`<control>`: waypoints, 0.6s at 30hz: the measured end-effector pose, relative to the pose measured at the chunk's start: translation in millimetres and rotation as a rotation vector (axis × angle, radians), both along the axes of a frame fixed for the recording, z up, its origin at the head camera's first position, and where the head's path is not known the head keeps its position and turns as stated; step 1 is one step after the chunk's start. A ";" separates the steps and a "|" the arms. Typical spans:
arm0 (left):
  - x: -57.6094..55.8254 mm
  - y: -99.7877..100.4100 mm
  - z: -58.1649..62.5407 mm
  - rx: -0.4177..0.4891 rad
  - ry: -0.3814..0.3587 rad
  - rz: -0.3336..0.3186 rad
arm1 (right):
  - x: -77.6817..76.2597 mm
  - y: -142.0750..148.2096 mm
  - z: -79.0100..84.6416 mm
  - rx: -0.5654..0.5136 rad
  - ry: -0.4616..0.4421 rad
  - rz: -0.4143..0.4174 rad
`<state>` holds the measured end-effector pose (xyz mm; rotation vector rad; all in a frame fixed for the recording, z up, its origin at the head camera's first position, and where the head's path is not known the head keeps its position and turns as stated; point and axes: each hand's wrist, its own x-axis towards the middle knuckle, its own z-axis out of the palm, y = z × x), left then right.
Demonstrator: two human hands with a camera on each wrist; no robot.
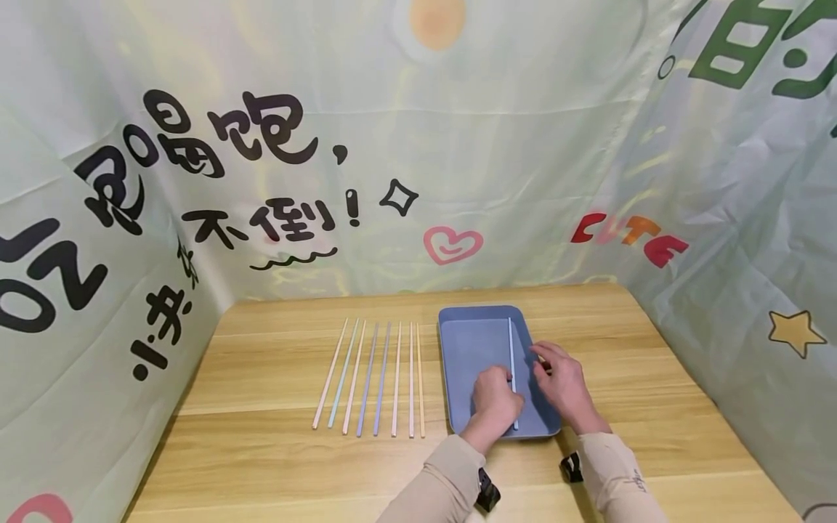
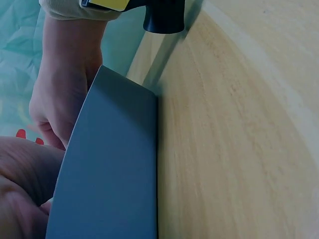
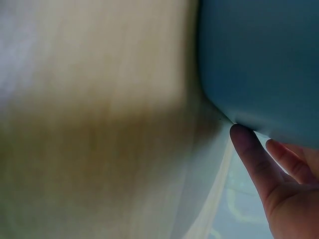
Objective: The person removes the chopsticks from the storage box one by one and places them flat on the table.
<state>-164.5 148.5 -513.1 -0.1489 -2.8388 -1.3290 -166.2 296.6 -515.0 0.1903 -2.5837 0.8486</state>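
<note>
A blue rectangular tray (image 1: 471, 312) lies on the table, with a pale blue chopstick (image 1: 511, 349) lengthwise inside it near the right side. My left hand (image 1: 495, 399) is inside the tray with curled fingers, gripping the chopstick near its lower end and covering part of it. My right hand (image 1: 565, 385) is at the tray's right rim, its fingertips touching the edge. In the right wrist view, a fairly straight finger (image 3: 254, 159) meets the tray's outer wall (image 3: 264, 64). The tray's wall (image 2: 109, 159) partly hides both hands in the left wrist view.
Left of the tray, several chopsticks (image 1: 396, 378) in pink, blue, purple and yellow lie side by side on the wooden table (image 1: 261, 407). Printed cloth (image 1: 510, 145) hangs behind the table and on both sides. A dark wrist device (image 1: 487, 492) sits under the left sleeve.
</note>
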 end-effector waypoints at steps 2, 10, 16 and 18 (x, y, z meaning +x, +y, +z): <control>-0.5 -1.1 0.0 0.020 -0.015 0.007 | -0.2 -0.2 0.9 -0.003 -0.021 -0.002; 1.6 -8.8 8.6 0.074 -0.072 0.006 | -0.6 -0.3 3.3 -0.014 -0.061 -0.010; 3.7 -18.2 10.4 0.111 -0.119 -0.001 | -0.2 0.2 3.3 -0.012 -0.067 -0.008; 4.2 -21.2 11.5 0.120 -0.139 -0.006 | -0.4 0.4 3.1 -0.012 -0.066 -0.007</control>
